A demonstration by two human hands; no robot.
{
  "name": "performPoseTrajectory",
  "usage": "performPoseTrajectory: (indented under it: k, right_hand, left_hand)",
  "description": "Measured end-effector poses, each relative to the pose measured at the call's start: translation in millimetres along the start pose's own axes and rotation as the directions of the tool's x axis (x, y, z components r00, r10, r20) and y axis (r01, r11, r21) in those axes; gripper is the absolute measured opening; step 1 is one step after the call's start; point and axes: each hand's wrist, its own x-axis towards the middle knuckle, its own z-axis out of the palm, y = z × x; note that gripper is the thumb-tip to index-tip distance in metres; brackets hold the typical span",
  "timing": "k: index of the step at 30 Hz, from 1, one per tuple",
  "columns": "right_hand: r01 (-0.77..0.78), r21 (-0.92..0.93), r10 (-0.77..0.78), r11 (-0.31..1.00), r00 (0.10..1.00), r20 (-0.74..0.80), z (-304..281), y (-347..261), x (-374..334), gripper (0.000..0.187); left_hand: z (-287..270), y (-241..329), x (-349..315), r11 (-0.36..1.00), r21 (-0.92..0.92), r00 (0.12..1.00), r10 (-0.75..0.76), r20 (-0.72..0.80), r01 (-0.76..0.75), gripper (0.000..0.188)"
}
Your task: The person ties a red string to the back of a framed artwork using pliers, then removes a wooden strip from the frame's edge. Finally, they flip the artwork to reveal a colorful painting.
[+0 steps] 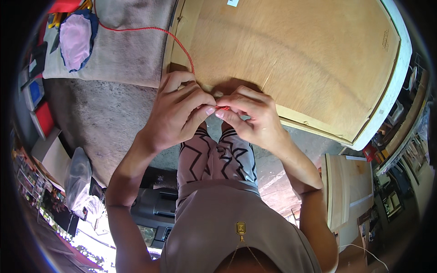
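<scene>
One left hand point(177, 109), one right hand point(252, 113), thumbs and fingers pinched tight on one thin twisted red cord point(157, 28) mid-view, tail between 10 and 11 o'clock. One framed tan plywood panel point(296, 59) around 1; one clear plastic bag point(78, 177) near 8, can't tell what's inside.

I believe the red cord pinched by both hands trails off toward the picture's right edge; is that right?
Not quite: the head view shows the red cord trailing toward the upper left; the left hand and right hand do pinch it.
</scene>
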Motion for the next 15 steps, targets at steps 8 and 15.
performPoseTrajectory:
  k: [8, 15]
  right_hand:
    - [-0.329, -0.07, 0.336, 0.942, 0.933, 0.129, -21, -23, 11, 0.013]
    - [-0.131, -0.327, 0.206, 0.936, 0.956, 0.207, -20, -25, 15, 0.009]
  left_hand:
    - [-1, 4, 0, 0.999, 0.019, 0.999, -0.04, 0.01, 0.04, 0.011]
    - [9, 5, -1, 0.989, 0.011, 0.989, -0.147, -0.03, 0.147, 0.016]
